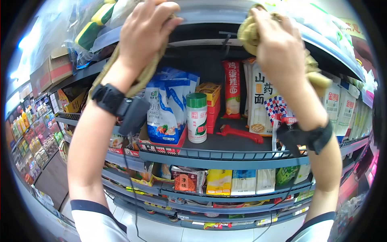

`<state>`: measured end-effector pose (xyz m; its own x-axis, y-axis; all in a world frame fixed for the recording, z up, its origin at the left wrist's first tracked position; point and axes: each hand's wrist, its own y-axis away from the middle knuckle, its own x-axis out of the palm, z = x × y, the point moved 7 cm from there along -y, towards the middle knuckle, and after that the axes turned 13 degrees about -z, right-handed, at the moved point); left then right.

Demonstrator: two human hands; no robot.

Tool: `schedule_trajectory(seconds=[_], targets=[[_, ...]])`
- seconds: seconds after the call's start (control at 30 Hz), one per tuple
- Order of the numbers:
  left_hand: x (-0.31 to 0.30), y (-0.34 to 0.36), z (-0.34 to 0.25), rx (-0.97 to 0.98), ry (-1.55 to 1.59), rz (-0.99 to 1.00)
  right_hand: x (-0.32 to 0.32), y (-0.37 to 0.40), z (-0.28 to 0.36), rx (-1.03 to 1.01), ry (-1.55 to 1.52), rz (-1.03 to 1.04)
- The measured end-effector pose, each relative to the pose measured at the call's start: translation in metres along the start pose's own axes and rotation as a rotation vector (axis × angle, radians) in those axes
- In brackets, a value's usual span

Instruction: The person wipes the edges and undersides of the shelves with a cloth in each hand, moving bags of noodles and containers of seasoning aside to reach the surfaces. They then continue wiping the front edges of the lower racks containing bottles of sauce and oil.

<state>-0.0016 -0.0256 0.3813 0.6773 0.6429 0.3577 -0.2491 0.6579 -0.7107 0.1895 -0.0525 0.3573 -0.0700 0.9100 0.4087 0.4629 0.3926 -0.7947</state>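
Note:
Both hands are raised at the top, by the front edge of the upper shelf (201, 17). My left hand (146, 34) is closed on a tan cloth (111, 70), which hangs down behind the wrist. On the right, my right hand (280, 46) is closed on a bunched part of tan cloth (249, 35), with more of it showing beyond the wrist. Below, between the arms, stand blue-and-white bags (163, 113), a green-capped white shaker (196, 119) and a red noodle packet (231, 88). A red-handled brush (240, 134) lies on the shelf.
White noodle packs (258, 101) stand behind my right forearm. A low wire rail (225, 155) fronts this shelf. Lower shelves hold packets, including a yellow one (219, 181). Yellow-green sponges (86, 36) hang at the upper left. Dark cables hang from both wrist straps.

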Motion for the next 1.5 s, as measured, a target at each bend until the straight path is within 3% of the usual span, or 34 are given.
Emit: schedule_trajectory(seconds=[0.03, 0.1, 0.23, 0.37, 0.53, 0.57, 0.63, 0.67, 0.73, 0.87, 0.93, 1.03, 1.1, 1.2, 1.3, 1.33, 1.43, 1.5], targets=[[0.008, 0.003, 0.002, 0.051, -0.042, -0.032, -0.005, -0.006, 0.014, -0.046, 0.172, 0.007], [0.009, 0.008, 0.009, 0.107, -0.087, -0.070, -0.002, 0.003, -0.006, -0.091, 0.124, -0.038], [-0.029, 0.035, 0.061, -0.030, -0.313, -0.007, -0.016, 0.042, -0.087, -0.064, 0.433, 0.071], [-0.047, 0.044, 0.086, -0.128, -0.325, 0.098, -0.033, 0.052, -0.136, 0.021, 0.444, 0.118], [0.009, 0.002, -0.005, 0.034, -0.038, -0.024, -0.013, 0.009, -0.026, -0.046, 0.125, -0.010], [0.021, -0.003, -0.006, -0.032, -0.003, -0.018, -0.013, 0.002, -0.012, -0.009, 0.115, -0.024], [0.025, -0.011, -0.012, -0.168, 0.012, 0.005, -0.013, 0.003, -0.018, -0.014, 0.121, -0.016], [0.023, -0.005, -0.008, -0.099, -0.033, -0.033, -0.013, 0.004, -0.022, -0.026, 0.118, -0.006], [0.010, 0.009, 0.006, -0.001, -0.133, -0.077, -0.018, 0.019, -0.055, -0.061, 0.181, 0.015], [-0.018, 0.023, 0.048, -0.118, -0.199, -0.019, -0.040, 0.062, -0.159, 0.010, 0.390, 0.067], [-0.019, 0.023, 0.050, -0.109, -0.284, 0.034, -0.049, 0.062, -0.170, 0.034, 0.384, 0.057], [0.003, 0.008, 0.025, -0.097, -0.241, 0.011, -0.031, 0.049, -0.130, 0.184, 0.216, 0.196], [0.026, -0.007, -0.010, 0.006, -0.129, -0.046, -0.023, 0.030, -0.065, -0.102, 0.147, -0.016], [0.042, -0.024, -0.041, -0.074, 0.000, 0.016, -0.032, 0.002, -0.031, 0.045, -0.028, 0.028], [0.034, -0.011, -0.021, -0.008, -0.086, 0.019, -0.030, 0.029, -0.069, -0.084, 0.067, -0.067], [0.025, -0.005, -0.010, -0.024, -0.101, 0.017, -0.034, 0.038, -0.089, -0.087, 0.158, -0.012], [-0.003, 0.016, 0.035, -0.160, -0.216, 0.091, -0.048, 0.071, -0.173, 0.071, 0.314, 0.081], [-0.012, 0.019, 0.045, -0.194, -0.251, 0.134, -0.049, 0.081, -0.205, 0.053, 0.438, 0.113]])
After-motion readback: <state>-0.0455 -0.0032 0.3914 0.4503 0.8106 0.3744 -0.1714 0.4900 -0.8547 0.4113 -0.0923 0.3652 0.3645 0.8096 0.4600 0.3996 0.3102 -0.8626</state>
